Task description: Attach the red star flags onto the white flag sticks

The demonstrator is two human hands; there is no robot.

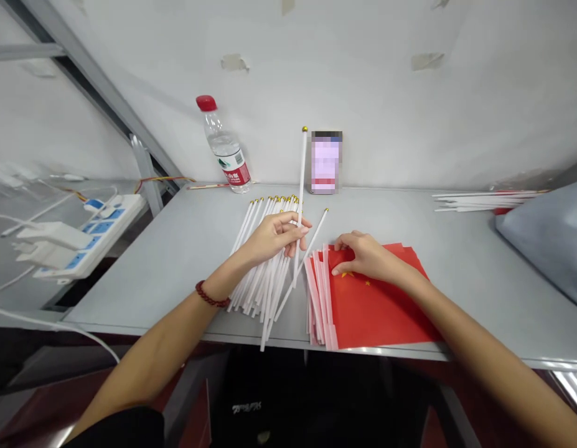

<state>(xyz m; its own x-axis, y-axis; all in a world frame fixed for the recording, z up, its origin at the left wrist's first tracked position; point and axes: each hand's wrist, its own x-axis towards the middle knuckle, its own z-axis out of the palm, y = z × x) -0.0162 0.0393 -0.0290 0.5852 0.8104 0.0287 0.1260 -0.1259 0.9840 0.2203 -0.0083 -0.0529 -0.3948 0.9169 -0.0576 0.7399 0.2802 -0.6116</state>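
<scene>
My left hand [281, 235] pinches a white stick [302, 168] with a gold ball on its top, held nearly upright. Under and beside that hand lies a bundle of several similar white sticks [255, 289], their gold tips toward the wall. One loose stick [316, 233] lies slanted at the right of the bundle. My right hand [358, 254] rests on a stack of red flags [381, 311] with yellow stars, thumb and fingers apart, near the white sleeve edges [323, 298] at the left side of the stack.
Against the wall stand a water bottle [227, 152] with a red cap and a phone [326, 163]. A power strip [92, 239] with plugs and cables is at the left. More white sticks [479, 201] and a grey plastic bag [549, 236] lie at the right of the table [143, 274].
</scene>
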